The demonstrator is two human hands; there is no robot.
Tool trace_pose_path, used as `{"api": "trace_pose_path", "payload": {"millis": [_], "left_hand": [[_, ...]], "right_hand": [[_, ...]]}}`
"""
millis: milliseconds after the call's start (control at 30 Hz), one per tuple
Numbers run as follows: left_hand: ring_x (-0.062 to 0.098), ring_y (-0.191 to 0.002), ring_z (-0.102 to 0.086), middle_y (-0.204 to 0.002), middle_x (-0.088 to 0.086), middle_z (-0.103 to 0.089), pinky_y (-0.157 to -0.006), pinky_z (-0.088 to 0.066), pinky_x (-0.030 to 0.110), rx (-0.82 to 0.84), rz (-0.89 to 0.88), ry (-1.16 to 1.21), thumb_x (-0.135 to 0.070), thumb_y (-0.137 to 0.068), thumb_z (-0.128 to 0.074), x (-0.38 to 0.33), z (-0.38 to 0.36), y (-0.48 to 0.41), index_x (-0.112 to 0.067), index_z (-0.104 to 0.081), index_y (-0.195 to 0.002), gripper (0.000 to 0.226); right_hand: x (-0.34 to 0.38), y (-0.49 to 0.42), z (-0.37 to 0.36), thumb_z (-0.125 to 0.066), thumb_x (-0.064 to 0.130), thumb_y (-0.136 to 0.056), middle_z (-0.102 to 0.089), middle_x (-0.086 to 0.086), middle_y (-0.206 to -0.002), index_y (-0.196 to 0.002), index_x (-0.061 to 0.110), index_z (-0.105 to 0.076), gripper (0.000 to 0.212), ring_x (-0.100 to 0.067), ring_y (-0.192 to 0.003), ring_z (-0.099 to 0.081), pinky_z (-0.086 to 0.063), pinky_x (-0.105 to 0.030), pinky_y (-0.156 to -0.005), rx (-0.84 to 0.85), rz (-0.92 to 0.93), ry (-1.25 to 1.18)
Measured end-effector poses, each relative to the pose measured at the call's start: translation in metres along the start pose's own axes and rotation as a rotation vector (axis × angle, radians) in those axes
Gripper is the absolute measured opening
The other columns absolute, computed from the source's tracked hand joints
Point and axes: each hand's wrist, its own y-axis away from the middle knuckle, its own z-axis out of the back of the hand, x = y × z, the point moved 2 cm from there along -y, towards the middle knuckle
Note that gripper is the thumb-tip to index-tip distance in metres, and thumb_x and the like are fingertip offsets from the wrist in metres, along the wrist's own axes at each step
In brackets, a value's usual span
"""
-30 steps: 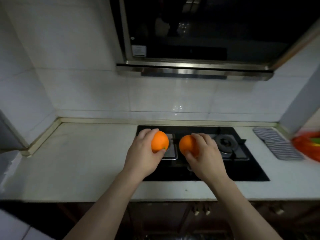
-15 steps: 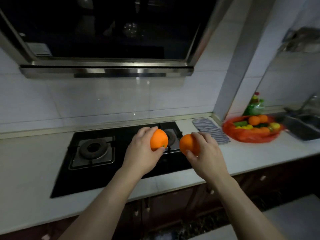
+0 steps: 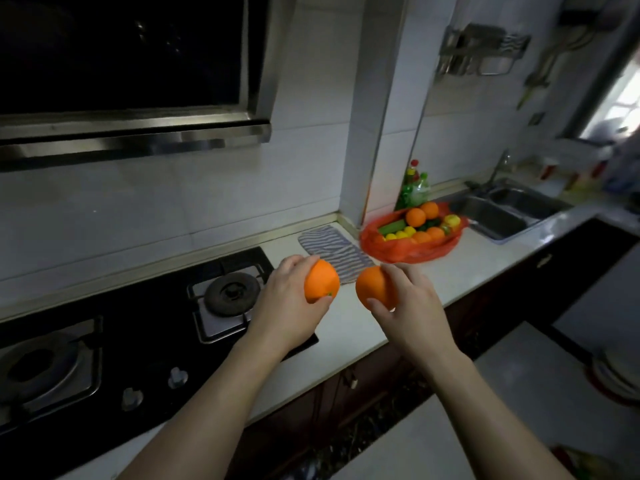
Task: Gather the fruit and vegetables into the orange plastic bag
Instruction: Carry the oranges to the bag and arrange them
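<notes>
My left hand [image 3: 289,306] grips an orange [image 3: 321,285] above the counter's front, just right of the hob. Beside it, my right hand [image 3: 410,313] grips a second orange [image 3: 373,287]. The two fruits sit a small gap apart. Farther back on the right, the orange plastic bag [image 3: 412,249] lies open on the counter. It holds several oranges, yellow fruits and green vegetables.
A black gas hob [image 3: 145,327] fills the counter's left side under a range hood [image 3: 131,133]. A striped cloth [image 3: 334,249] lies between hob and bag. A green bottle [image 3: 414,190] stands behind the bag, and a steel sink [image 3: 502,214] sits farther right.
The view has swung right along the counter, so the bag and sink now sit closer to the centre. Both hands have carried their oranges past the hob toward the bag.
</notes>
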Motion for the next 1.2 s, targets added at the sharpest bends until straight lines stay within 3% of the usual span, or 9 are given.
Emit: {"api": "trace_pose_path", "payload": {"millis": [433, 600, 733, 933, 1200], "left_hand": [[0.013, -0.115, -0.050, -0.138, -0.013, -0.043, -0.086, -0.043, 0.027, 0.097, -0.075, 0.038, -0.051, -0.072, -0.071, -0.023, -0.119, -0.158, -0.041, -0.041, -0.135, 0.070], [0.013, -0.112, -0.052, -0.135, -0.013, -0.045, -0.085, -0.050, 0.033, 0.160, -0.078, 0.016, -0.055, -0.070, -0.072, -0.049, -0.157, -0.199, -0.042, -0.042, -0.132, 0.070], [0.012, -0.111, -0.052, -0.134, -0.014, -0.045, -0.081, -0.045, 0.028, 0.156, -0.083, -0.015, -0.054, -0.069, -0.073, -0.074, -0.193, -0.227, -0.042, -0.042, -0.131, 0.071], [0.013, -0.111, -0.052, -0.133, -0.012, -0.046, -0.085, -0.048, 0.031, 0.122, -0.016, -0.085, -0.051, -0.070, -0.072, -0.115, -0.252, -0.262, -0.039, -0.044, -0.132, 0.069], [0.013, -0.109, -0.054, -0.126, -0.011, -0.053, -0.081, -0.041, 0.024, 0.048, 0.096, -0.150, -0.048, -0.066, -0.076, -0.162, -0.317, -0.292, -0.038, -0.049, -0.125, 0.066]], "right_hand": [[-0.131, -0.116, -0.020, -0.068, 0.046, -0.079, -0.047, 0.002, -0.131, -0.134, 0.023, -0.046, 0.063, -0.021, -0.113, -0.045, -0.040, -0.034, -0.094, -0.003, -0.137, 0.086], [-0.184, -0.140, -0.018, -0.065, 0.051, -0.081, -0.046, 0.004, -0.132, -0.135, 0.024, -0.045, 0.064, -0.018, -0.114, -0.045, -0.042, -0.033, -0.095, -0.007, -0.182, 0.080], [-0.235, -0.167, -0.016, -0.067, 0.050, -0.080, -0.047, 0.003, -0.131, -0.135, 0.023, -0.046, 0.064, -0.019, -0.114, -0.045, -0.042, -0.034, -0.096, -0.017, -0.161, 0.030], [-0.315, -0.211, -0.010, -0.071, 0.043, -0.078, -0.049, -0.001, -0.130, -0.134, 0.019, -0.049, 0.064, -0.022, -0.112, -0.047, -0.041, -0.033, -0.094, 0.021, -0.069, -0.012], [-0.404, -0.262, -0.007, -0.074, 0.039, -0.076, -0.050, -0.001, -0.132, -0.133, 0.018, -0.051, 0.064, -0.021, -0.117, -0.045, -0.038, -0.031, -0.098, 0.149, 0.065, -0.096]]}}
